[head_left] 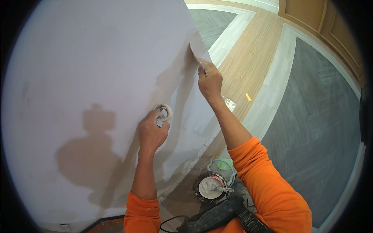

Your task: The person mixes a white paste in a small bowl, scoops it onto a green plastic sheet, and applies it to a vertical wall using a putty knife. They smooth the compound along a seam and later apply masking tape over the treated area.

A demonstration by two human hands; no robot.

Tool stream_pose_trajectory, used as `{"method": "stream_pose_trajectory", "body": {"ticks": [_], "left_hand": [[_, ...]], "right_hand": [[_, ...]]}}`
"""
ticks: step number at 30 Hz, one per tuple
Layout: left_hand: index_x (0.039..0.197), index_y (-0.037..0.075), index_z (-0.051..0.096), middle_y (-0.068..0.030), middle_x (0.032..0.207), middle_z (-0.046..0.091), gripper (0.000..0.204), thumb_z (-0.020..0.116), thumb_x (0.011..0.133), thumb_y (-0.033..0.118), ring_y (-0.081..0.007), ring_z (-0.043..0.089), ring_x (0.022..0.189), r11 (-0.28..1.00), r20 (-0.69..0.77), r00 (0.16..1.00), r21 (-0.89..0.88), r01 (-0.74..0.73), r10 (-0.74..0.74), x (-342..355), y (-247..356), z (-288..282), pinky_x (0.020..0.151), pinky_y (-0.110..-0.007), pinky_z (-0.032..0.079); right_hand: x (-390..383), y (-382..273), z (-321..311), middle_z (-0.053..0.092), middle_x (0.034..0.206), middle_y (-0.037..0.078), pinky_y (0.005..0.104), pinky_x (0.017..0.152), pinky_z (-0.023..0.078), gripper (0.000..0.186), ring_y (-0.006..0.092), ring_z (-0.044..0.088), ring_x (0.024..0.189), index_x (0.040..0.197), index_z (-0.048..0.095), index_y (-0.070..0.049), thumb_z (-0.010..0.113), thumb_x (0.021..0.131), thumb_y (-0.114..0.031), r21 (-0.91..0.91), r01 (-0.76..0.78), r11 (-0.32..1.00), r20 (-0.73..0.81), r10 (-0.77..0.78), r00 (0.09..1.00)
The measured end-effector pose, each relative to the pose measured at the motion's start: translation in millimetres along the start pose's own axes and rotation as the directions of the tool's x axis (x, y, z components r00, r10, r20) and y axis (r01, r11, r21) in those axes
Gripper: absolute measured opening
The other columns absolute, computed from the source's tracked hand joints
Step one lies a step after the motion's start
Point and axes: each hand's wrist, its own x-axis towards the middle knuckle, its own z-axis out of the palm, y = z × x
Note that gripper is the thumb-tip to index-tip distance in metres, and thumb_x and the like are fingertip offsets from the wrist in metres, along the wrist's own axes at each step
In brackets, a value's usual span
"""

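My right hand (pixel 210 83) is closed round the handle of a putty knife (pixel 193 52), whose thin blade lies at the pale wall (pixel 116 50) near its far edge. A darker, damp-looking patch shows on the wall about the blade. Lower and to the left, my left hand (pixel 152 132) grips a roll of whitish tape (pixel 169 111) close to the wall surface. Below my hands, a round tub (pixel 196 191) holds white paste (pixel 210 185), and a paste-smeared tool (pixel 225 189) rests in it.
Beside the tub is a pail with a pale curved rim (pixel 234 171) and a green piece (pixel 224 164) in it. On the wood-look floor (pixel 248 54) lie a yellow scrap (pixel 248 97) and a whitish speckled piece (pixel 230 104). Brown panelled cabinets (pixel 307 15) stand at the far right.
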Motion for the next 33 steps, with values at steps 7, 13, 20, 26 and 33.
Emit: {"method": "stream_pose_trajectory", "body": {"ticks": [7,13,20,26,33], "left_hand": [[0.115,-0.003,0.066,-0.0234,0.101,0.072,0.04,0.075,0.085,0.023,-0.0376,0.071,0.092,0.993,-0.026,0.993,-0.001,-0.116,0.116,-25,-20,1,0.084,-0.045,0.055],[0.114,-0.001,0.066,-0.0206,0.099,0.071,0.038,0.075,0.089,0.026,-0.0377,0.069,0.093,0.988,-0.085,0.993,0.136,-0.074,0.086,-55,-47,-14,0.082,-0.047,0.054],[0.112,-0.001,0.066,-0.0179,0.099,0.066,0.041,0.078,0.087,0.03,-0.0355,0.068,0.094,0.99,-0.042,0.992,0.079,-0.113,0.116,-78,-60,-8,0.082,-0.048,0.054],[0.102,-0.001,0.072,-0.0176,0.097,0.065,0.042,0.078,0.087,0.038,-0.0339,0.068,0.089,1.0,0.01,1.0,-0.006,-0.008,0.008,-84,-72,1,0.079,-0.047,0.054],[0.101,-0.001,0.073,-0.017,0.096,0.066,0.046,0.08,0.087,0.042,-0.032,0.067,0.083,0.99,0.035,0.999,0.139,-0.035,0.031,-114,-90,-4,0.075,-0.044,0.053]], "right_hand": [[-83,-43,6,0.072,0.108,0.018,0.0435,0.085,0.056,0.031,0.0393,0.068,0.099,0.122,0.07,-0.007,0.064,0.092,-0.002,0.047,0.025,0.999,0.047,-0.027,0.999],[-27,10,-12,0.071,0.101,0.024,0.0478,0.083,0.053,0.02,0.044,0.067,0.097,0.109,0.07,-0.001,0.062,0.094,-0.011,-0.04,-0.192,0.981,-0.063,0.189,0.98],[13,4,-5,0.075,0.111,0.021,0.0412,0.091,0.053,0.035,0.0368,0.071,0.104,0.121,0.073,-0.002,0.059,0.097,-0.024,0.047,-0.273,0.961,-0.009,0.274,0.962],[6,-8,0,0.074,0.112,0.021,0.0425,0.092,0.053,0.037,0.0377,0.071,0.105,0.123,0.072,-0.003,0.058,0.099,-0.028,0.037,-0.27,0.962,0.007,0.27,0.963],[8,-2,-3,0.075,0.112,0.019,0.0414,0.092,0.053,0.037,0.0364,0.071,0.104,0.121,0.073,-0.004,0.059,0.1,-0.031,-0.039,-0.248,0.968,0.059,0.25,0.966]]}}
